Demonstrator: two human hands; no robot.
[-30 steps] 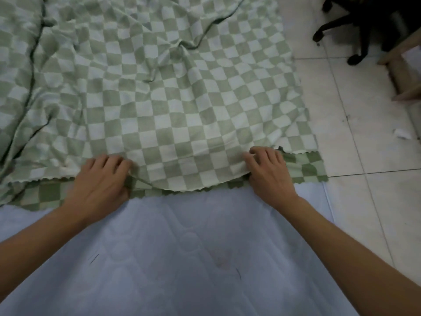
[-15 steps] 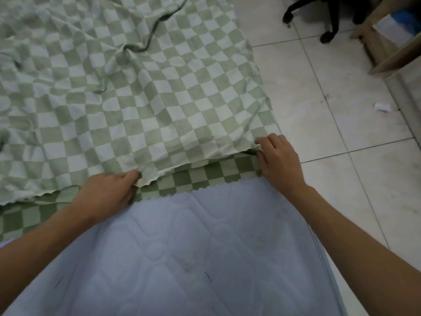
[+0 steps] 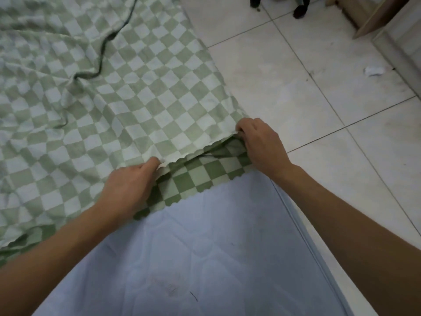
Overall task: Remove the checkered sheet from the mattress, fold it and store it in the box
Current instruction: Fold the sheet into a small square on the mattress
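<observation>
The green-and-white checkered sheet (image 3: 109, 92) lies doubled over on the pale blue quilted mattress (image 3: 205, 258), its paler underside up and a darker strip of the lower layer showing along its scalloped near edge. My left hand (image 3: 129, 188) pinches that upper edge near its middle. My right hand (image 3: 259, 142) pinches the upper layer's right corner at the mattress side. No box is in view.
White tiled floor (image 3: 319, 110) runs along the mattress's right side. A black office chair's wheels (image 3: 300, 8) and wooden furniture (image 3: 373, 19) stand at the top right. A small white scrap (image 3: 373, 70) lies on the tiles.
The view has swung right and closer. My hands have come nearer to each other along the upper edge, and the right one now pinches the lifted corner instead of lying on it.
</observation>
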